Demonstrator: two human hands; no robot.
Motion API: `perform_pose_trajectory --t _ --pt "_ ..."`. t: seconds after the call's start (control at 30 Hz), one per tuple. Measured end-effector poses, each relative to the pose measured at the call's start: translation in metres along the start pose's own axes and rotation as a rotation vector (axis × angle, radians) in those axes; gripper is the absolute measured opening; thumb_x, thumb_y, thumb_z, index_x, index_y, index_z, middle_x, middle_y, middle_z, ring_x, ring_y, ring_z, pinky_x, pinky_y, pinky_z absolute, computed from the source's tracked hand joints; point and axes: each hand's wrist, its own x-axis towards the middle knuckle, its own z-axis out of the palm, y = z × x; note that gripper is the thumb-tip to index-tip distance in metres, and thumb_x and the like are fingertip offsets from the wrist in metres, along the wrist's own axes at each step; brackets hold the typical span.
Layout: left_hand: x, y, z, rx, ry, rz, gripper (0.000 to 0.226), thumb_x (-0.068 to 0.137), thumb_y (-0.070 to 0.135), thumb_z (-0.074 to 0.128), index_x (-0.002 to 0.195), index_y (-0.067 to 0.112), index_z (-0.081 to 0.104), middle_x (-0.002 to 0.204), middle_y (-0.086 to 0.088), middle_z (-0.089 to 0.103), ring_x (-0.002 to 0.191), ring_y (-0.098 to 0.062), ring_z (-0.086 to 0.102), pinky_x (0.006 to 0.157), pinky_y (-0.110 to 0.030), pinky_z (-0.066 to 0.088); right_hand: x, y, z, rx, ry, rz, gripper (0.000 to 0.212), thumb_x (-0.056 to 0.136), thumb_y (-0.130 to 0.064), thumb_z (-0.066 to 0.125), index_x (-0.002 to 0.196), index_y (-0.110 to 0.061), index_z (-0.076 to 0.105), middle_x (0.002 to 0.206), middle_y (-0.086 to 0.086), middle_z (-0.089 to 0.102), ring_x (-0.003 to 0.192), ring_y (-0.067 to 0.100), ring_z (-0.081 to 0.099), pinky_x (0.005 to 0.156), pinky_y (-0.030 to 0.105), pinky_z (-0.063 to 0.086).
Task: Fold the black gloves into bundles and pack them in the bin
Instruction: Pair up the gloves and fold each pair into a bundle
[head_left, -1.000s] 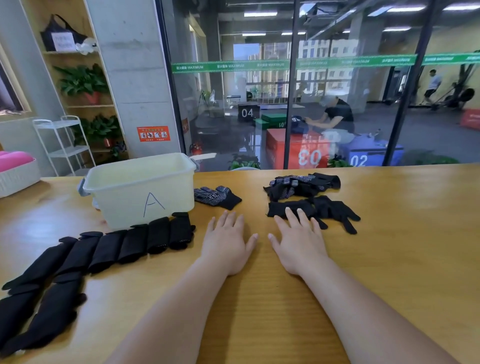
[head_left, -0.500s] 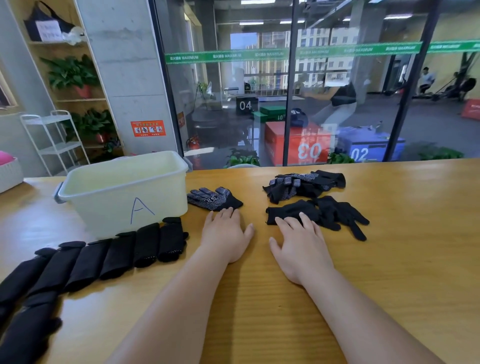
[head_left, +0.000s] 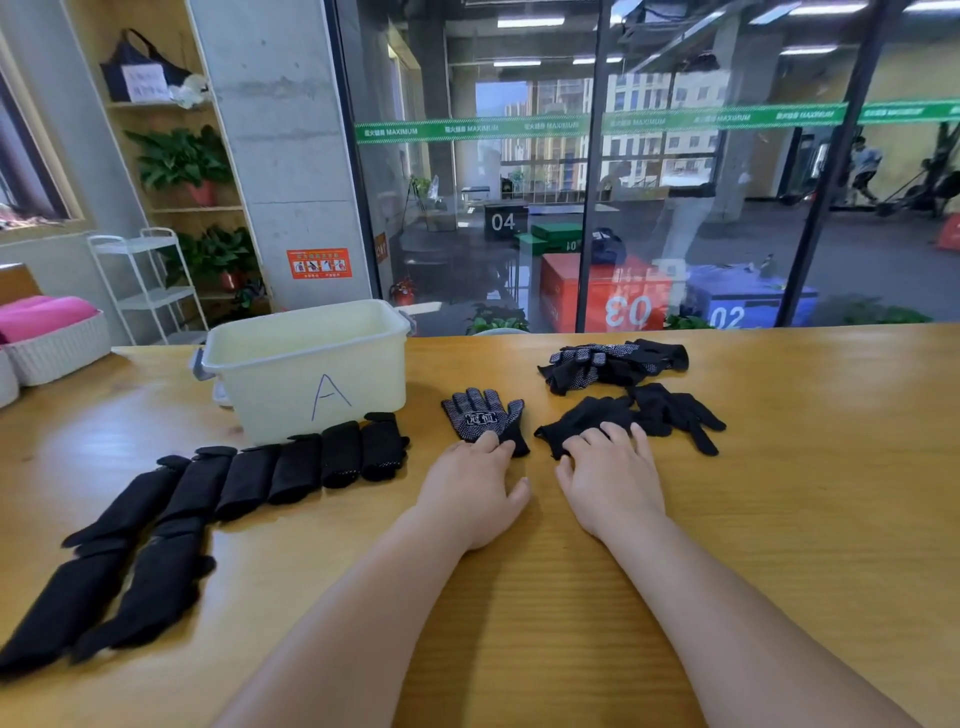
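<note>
A pale plastic bin (head_left: 270, 387) marked "A" stands on the wooden table (head_left: 779, 493), and it looks empty. Several folded black glove bundles (head_left: 291, 470) lie in a row in front of it, running to the near left. A single dotted black glove (head_left: 480, 415) lies flat right of the bin; my left hand (head_left: 470, 491) touches its cuff with straight fingers. My right hand (head_left: 610, 480) rests its fingers on a loose black glove (head_left: 584, 418), which lies beside another (head_left: 675, 415). Farther back sits a pile of dotted gloves (head_left: 613, 361).
A glass wall runs along the table's far edge. A white woven basket (head_left: 57, 348) with pink cloth sits at the far left, and a white wire rack (head_left: 145, 283) stands behind it. Bare wood lies to the right and toward me.
Both hands have slid forward from the bare table. The left now touches the single glove's cuff, and the right lies on the nearer loose glove.
</note>
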Motion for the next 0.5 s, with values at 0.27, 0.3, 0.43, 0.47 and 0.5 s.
perform_pose_trajectory --t 0.27,0.3,0.43,0.47,0.5 --pt "-0.038 0.005 -0.006 0.065 0.198 0.099 0.053 0.106 0.054 0.032 0.119 0.026 0.075 0.109 0.008 0.067 0.103 -0.018 0.063 0.11 -0.036 0.041 -0.047 0.015 -0.019 0.012 0.087 -0.016 0.036 0.108 -0.047 0.038 0.113 -0.031 0.069 0.12 -0.012 0.072 0.14 0.015 0.051 0.13 0.047 0.019" --pt "-0.039 0.004 -0.004 0.065 0.229 0.097 0.05 0.106 0.051 0.033 0.109 0.027 0.077 0.102 0.009 0.066 0.099 -0.017 0.063 0.107 -0.035 0.042 -0.051 0.017 -0.02 0.024 0.111 -0.004 0.033 0.108 -0.045 0.039 0.108 -0.029 0.068 0.117 -0.011 0.071 0.138 0.015 0.053 0.13 0.046 0.02" --pt "-0.036 0.002 0.005 -0.016 0.291 0.09 0.045 0.106 0.049 0.037 0.12 0.026 0.074 0.118 0.005 0.064 0.116 -0.018 0.056 0.109 -0.036 0.042 -0.055 0.019 -0.021 0.137 0.154 -0.02 0.022 0.105 -0.036 0.047 0.11 -0.024 0.066 0.115 -0.008 0.064 0.125 0.016 0.058 0.121 0.036 0.038" --pt "-0.033 0.001 0.007 -0.085 0.23 0.111 0.048 0.108 0.05 0.038 0.138 0.026 0.066 0.139 0.004 0.059 0.135 -0.02 0.049 0.117 -0.038 0.038 -0.055 0.018 -0.02 0.174 0.134 -0.035 0.026 0.105 -0.036 0.049 0.121 -0.025 0.066 0.124 -0.009 0.063 0.127 0.015 0.057 0.113 0.034 0.044" --pt "-0.029 0.001 0.009 -0.156 0.12 0.138 0.055 0.11 0.052 0.037 0.154 0.025 0.053 0.159 0.003 0.047 0.152 -0.02 0.035 0.125 -0.04 0.03 -0.055 0.017 -0.02 0.204 0.102 -0.043 0.031 0.106 -0.037 0.048 0.13 -0.026 0.065 0.132 -0.01 0.062 0.129 0.013 0.057 0.106 0.032 0.05"
